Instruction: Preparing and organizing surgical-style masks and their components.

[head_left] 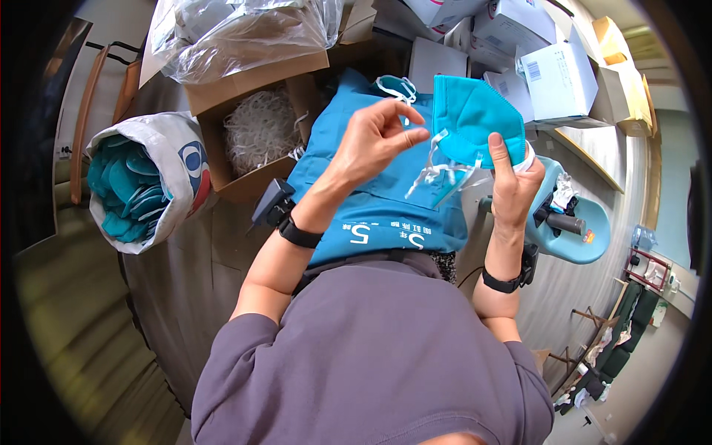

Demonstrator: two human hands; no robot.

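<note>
My right hand (513,185) grips a teal folded face mask (475,119), thumb across its lower edge. White elastic straps (437,172) dangle below the mask, and part of a white band shows at the right hand's fingers. My left hand (378,141) is just left of the mask, thumb and index finger drawn together in a pinch. Whatever is between those fingertips is too small to make out. Beyond the left hand, another teal piece with a white strap (400,89) lies on the blue apron (348,189) over my lap.
At the left stands a white bag (182,141) filled with teal masks (133,185). A cardboard box (215,126) holds a heap of white elastic straps (259,126), with clear plastic (245,37) behind it. White boxes (556,81) pile up at back right. A light-blue plastic stool (582,245) holds small items.
</note>
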